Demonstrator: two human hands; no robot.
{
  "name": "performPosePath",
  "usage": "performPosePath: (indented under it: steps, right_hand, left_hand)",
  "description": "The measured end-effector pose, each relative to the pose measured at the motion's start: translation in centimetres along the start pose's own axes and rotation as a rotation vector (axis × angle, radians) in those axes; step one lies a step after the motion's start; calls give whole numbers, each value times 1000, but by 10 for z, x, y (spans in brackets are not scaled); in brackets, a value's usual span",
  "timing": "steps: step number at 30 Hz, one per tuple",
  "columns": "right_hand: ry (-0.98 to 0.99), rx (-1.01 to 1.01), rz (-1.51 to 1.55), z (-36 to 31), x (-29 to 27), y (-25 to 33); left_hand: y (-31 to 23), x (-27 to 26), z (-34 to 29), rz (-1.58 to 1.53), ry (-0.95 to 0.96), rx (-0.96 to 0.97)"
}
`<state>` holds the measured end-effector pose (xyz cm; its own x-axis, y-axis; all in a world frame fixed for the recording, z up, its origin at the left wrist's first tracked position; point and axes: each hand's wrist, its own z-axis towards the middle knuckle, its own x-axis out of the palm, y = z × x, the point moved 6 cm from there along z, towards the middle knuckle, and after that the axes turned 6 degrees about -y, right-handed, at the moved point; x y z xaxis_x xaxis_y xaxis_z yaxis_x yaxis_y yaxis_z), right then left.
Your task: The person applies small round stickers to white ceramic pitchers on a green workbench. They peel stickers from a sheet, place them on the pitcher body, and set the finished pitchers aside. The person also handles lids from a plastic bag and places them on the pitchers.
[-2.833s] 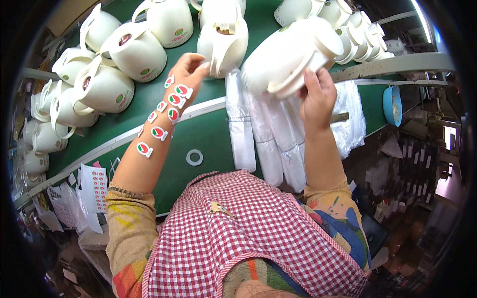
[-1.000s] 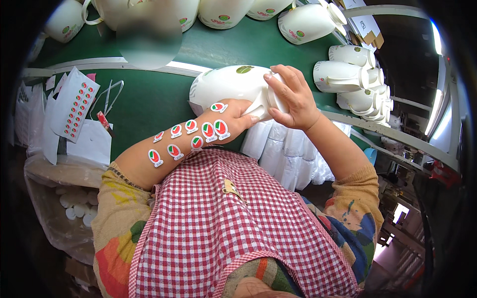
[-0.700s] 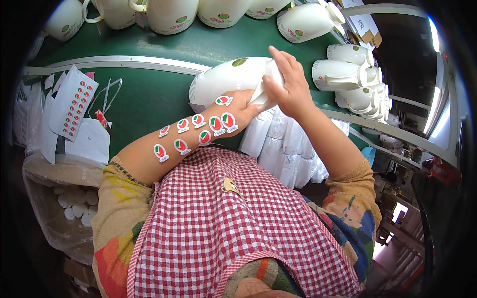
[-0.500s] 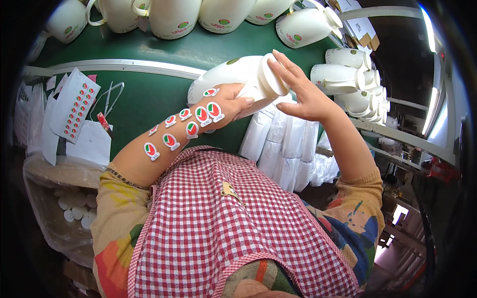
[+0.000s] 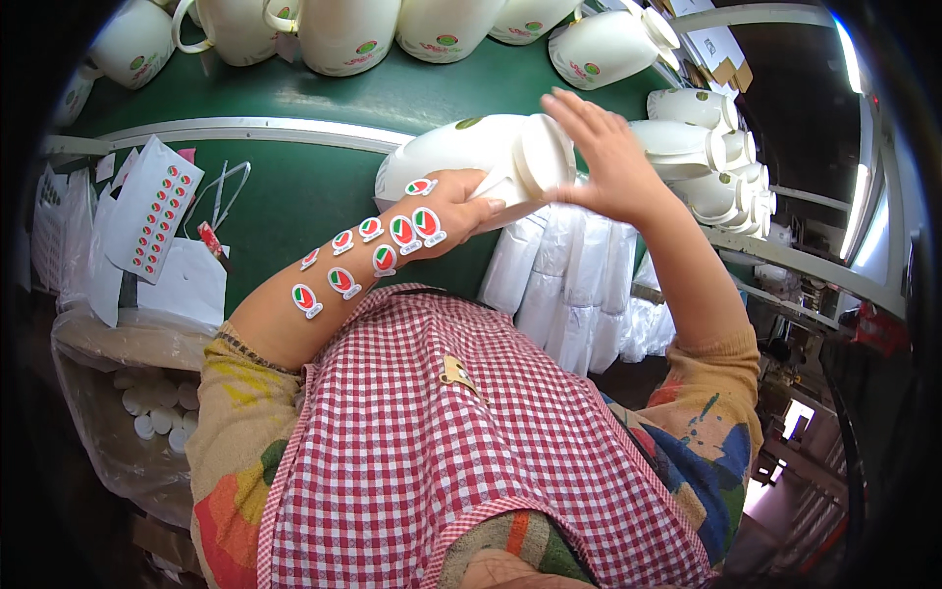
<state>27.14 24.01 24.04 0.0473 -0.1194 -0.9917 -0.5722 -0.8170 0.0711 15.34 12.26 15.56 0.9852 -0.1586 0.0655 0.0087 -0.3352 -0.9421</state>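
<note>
A cream-white lidded jug (image 5: 461, 142) lies tilted on its side in front of me, its wide round lid (image 5: 546, 157) toward the right. My left hand (image 5: 446, 201) is closed around the jug's near side, by the handle, most of which its fingers hide. At the lid's right edge is my right hand (image 5: 613, 162), fingers stretched out and thumb apart; whether the thumb touches the lid I cannot tell. Several oval red-and-green stickers (image 5: 402, 234) are stuck along the back of my left hand and forearm.
More white jugs (image 5: 348, 34) stand along the green bench's (image 5: 294, 187) far side; others lie stacked (image 5: 687, 147) at the right. A sticker sheet (image 5: 157, 211) hangs at the left above a plastic-lined box (image 5: 128, 353) of white parts. Plastic-wrapped bundles (image 5: 569, 285) sit beyond my apron.
My right hand has shifted slightly right, off the lid's top edge, and turned. The jug has tipped a little so its lid faces me more. My left hand keeps its hold.
</note>
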Motion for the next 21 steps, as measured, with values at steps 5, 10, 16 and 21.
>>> performPosePath:
  steps: [5,10,16,21]
  right_hand:
    - [66,158,125,-2,-3,10]
    - [-215,-446,104,-6,10,19]
    - [-346,-203,128,4,15,23]
    - [-349,-523,220,2,16,26]
  left_hand:
    - [2,3,1,13,-3,-8]
    - [2,0,5,-49,57,18]
    - [2,-4,5,8,-23,48]
    - [0,-8,4,37,7,35]
